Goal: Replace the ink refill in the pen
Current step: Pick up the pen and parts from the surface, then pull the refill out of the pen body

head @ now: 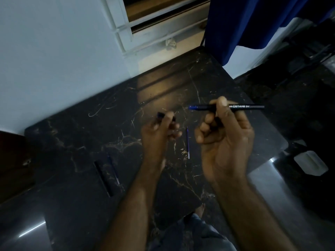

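Right hand: black pen (white lettering)

We see two bare forearms, no sleeves reaching the wrists. Left hand and right hand: no rings, no watch, no bands or gloves that we can make out. Nails look short and unpainted, though the low light blurs detail. Below, between the forearms, blue denim-like trousers show, faded in patches, and a bare foot near the table's near edge.
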Action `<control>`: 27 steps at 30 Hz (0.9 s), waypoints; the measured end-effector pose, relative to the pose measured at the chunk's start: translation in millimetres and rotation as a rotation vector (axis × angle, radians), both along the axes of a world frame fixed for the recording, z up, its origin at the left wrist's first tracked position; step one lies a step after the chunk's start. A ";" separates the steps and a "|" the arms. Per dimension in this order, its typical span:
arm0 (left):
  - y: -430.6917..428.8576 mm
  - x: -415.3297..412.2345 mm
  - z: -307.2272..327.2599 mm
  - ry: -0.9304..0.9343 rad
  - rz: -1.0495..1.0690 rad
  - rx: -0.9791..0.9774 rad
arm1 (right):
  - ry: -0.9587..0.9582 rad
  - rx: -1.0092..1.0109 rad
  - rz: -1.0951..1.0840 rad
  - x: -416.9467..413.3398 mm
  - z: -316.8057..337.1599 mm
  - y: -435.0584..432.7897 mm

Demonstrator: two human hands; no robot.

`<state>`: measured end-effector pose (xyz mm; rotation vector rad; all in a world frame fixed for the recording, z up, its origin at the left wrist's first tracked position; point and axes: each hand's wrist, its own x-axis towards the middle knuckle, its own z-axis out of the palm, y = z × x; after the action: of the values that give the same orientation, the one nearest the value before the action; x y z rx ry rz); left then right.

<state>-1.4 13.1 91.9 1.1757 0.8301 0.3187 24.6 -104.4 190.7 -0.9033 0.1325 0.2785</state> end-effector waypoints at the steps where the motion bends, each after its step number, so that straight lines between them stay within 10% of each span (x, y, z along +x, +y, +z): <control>1: 11.1 -5.8 -28.6 0.150 -0.092 0.130 | 0.012 -0.030 0.021 -1.6 -5.8 -4.6; 7: 38.1 -27.4 -107.9 0.524 -0.436 0.573 | 0.029 -0.070 0.113 -4.6 -30.8 -20.4; 27: 35.4 -37.8 -84.0 0.316 -0.116 0.342 | 0.053 -0.021 0.204 -8.8 -22.9 -24.5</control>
<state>-39.3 48.4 7.9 1.6158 1.0017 0.1851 15.8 -129.0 167.8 -0.9315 0.0920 0.4914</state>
